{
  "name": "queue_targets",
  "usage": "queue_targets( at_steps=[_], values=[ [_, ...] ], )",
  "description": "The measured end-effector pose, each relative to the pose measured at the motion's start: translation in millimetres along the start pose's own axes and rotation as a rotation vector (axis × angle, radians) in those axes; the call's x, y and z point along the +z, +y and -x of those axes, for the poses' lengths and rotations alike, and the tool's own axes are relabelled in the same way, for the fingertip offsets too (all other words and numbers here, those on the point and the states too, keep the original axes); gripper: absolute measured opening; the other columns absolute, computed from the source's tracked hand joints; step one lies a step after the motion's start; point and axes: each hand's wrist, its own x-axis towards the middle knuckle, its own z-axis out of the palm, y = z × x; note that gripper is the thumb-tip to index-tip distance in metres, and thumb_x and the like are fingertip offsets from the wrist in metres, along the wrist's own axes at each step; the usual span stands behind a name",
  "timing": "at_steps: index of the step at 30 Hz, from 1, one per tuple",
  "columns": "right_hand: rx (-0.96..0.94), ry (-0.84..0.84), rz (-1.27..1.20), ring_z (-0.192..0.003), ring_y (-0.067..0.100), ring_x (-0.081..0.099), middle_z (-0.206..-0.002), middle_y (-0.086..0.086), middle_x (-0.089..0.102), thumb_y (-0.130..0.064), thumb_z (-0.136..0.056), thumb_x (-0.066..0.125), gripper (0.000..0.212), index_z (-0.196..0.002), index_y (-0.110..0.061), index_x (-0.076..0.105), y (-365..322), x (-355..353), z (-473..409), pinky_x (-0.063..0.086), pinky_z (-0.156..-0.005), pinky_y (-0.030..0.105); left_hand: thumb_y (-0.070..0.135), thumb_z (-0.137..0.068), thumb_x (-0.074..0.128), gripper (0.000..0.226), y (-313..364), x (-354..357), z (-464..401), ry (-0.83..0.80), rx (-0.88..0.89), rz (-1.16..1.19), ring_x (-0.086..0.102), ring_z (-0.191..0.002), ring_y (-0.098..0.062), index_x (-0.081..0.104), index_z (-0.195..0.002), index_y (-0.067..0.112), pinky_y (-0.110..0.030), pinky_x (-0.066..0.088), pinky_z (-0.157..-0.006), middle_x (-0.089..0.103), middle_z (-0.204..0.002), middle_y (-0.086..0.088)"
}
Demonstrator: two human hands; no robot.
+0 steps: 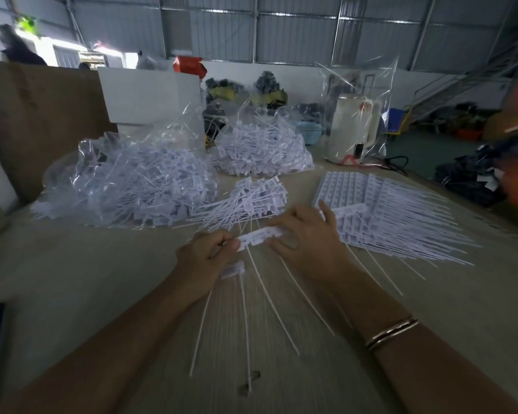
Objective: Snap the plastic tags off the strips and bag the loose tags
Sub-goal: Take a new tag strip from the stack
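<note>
your hands work over a pale wood-grain tabletop (72,279). the biggest thing on it is a crumpled clear plastic bag full of loose white tags (123,183), far out beyond your left hand (205,258) and off to its left. a second clear bag of white tags (262,150) lies farther away, straight ahead of both hands. a flat stack of uncut white tag strips (368,204), their thin tails fanning outward, sits just beyond your right hand (307,237) and to its right, close to touching the fingertips. between the two hands and the bags, just past your knuckles, lies a small unbagged heap of snapped white tags (245,201).

both hands hold one short white strip of tags (260,236) between them. your right hand's thumb and curled fingers grip its right end, the index finger stretched forward. your left hand pinches the strip's left end; a separate white tag (233,269) shows under its palm, though you cannot tell how it is held. long thin tails hang from the strip back toward you across the table. a thin gold-coloured bangle (391,334) rings your right wrist.

no writing on the tags can be read.
</note>
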Motion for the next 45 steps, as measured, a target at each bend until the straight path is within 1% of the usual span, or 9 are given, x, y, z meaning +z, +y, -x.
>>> queue_targets(
  at_steps=[3, 6, 13, 17, 26, 32, 39, 42, 45],
  values=[
    [-0.171, 0.227, 0.044, -0.088, 0.020, 0.052, -0.088, 0.004, 0.059, -0.032, -0.076, 0.069, 0.024, -0.096, -0.018, 0.073, -8, -10, -9, 0.029, -0.091, 0.032, 0.023, -0.092, 0.056, 0.018, -2, -1, -1, 0.010, -0.047, 0.063, 0.054, -0.071, 0.001, 0.063, -0.076, 0.019, -0.005, 0.034, -0.064, 0.061, -0.073, 0.006],
    [-0.323, 0.290, 0.173, -0.081, 0.024, 0.054, -0.084, 0.005, 0.058, -0.030, -0.075, 0.068, 0.023, -0.093, -0.015, 0.072, -18, -24, -17, 0.031, -0.078, 0.031, 0.021, -0.093, 0.053, 0.022, -1, -3, -1, -0.012, -0.077, 0.236, 0.057, -0.070, -0.004, 0.063, -0.074, 0.019, -0.018, 0.041, -0.069, 0.065, -0.072, 0.011],
    [-0.333, 0.025, 0.480, -0.091, 0.021, 0.053, -0.089, 0.000, 0.060, -0.036, -0.083, 0.052, 0.023, -0.094, -0.021, 0.066, -53, -56, -25, 0.035, -0.082, 0.034, 0.006, -0.095, 0.043, 0.032, 8, -9, 2, -0.029, -0.120, 0.676, 0.048, -0.063, -0.019, 0.053, -0.065, 0.009, -0.032, 0.037, -0.062, 0.055, -0.063, 0.000],
    [-0.245, -0.011, 0.609, -0.079, 0.018, 0.057, -0.076, -0.005, 0.060, -0.034, -0.076, 0.062, 0.010, -0.082, -0.026, 0.064, -67, -53, -23, 0.032, -0.071, 0.030, 0.003, -0.094, 0.044, 0.030, 14, -13, 5, -0.063, -0.018, 0.611, 0.045, -0.067, -0.024, 0.051, -0.065, 0.004, -0.033, 0.035, -0.066, 0.050, -0.065, -0.010],
    [-0.086, -0.292, 0.150, -0.088, 0.020, 0.059, -0.101, -0.003, 0.056, -0.051, -0.089, 0.044, 0.030, -0.106, -0.029, 0.053, -26, -4, 8, 0.041, -0.066, 0.029, 0.018, -0.090, 0.058, 0.033, 0, -4, 3, -0.113, 0.035, 0.031, 0.054, -0.060, 0.000, 0.054, -0.062, 0.035, -0.020, 0.039, -0.067, 0.058, -0.058, 0.012],
    [-0.076, -0.302, 0.037, -0.089, 0.018, 0.059, -0.100, -0.004, 0.062, -0.056, -0.090, 0.041, 0.035, -0.108, -0.031, 0.057, -10, 11, 13, 0.045, -0.073, 0.031, 0.039, -0.080, 0.053, 0.014, -5, -5, 0, -0.192, 0.060, 0.063, 0.058, -0.063, -0.006, 0.058, -0.068, 0.033, -0.032, 0.042, -0.068, 0.062, -0.064, 0.004],
    [-0.055, -0.202, -0.134, -0.079, 0.021, 0.061, -0.089, -0.001, 0.067, -0.035, -0.097, 0.039, 0.023, -0.089, -0.023, 0.056, -19, 18, 16, 0.040, -0.065, 0.032, 0.031, -0.080, 0.055, 0.016, -2, -3, 1, 0.068, 0.186, 0.024, 0.061, -0.078, -0.012, 0.067, -0.079, 0.019, -0.028, 0.045, -0.078, 0.066, -0.077, 0.004],
    [-0.005, -0.185, -0.246, -0.072, 0.018, 0.060, -0.081, -0.004, 0.066, -0.036, -0.099, 0.037, 0.023, -0.088, -0.024, 0.054, -23, 18, 17, 0.043, -0.064, 0.031, 0.033, -0.080, 0.051, 0.009, -2, 1, 1, 0.046, 0.099, 0.045, 0.055, -0.076, -0.004, 0.057, -0.073, 0.032, -0.023, 0.041, -0.077, 0.060, -0.075, 0.010],
    [0.174, -0.125, -0.445, -0.058, -0.004, 0.053, -0.065, -0.022, 0.057, -0.034, -0.100, 0.034, 0.022, -0.085, -0.027, 0.049, -14, 14, 17, 0.039, -0.058, 0.021, 0.023, -0.089, 0.052, 0.024, -6, -8, 3, -0.015, -0.158, 0.421, 0.053, -0.069, -0.010, 0.055, -0.066, 0.027, -0.028, 0.041, -0.070, 0.058, -0.069, 0.006]
  ],
)
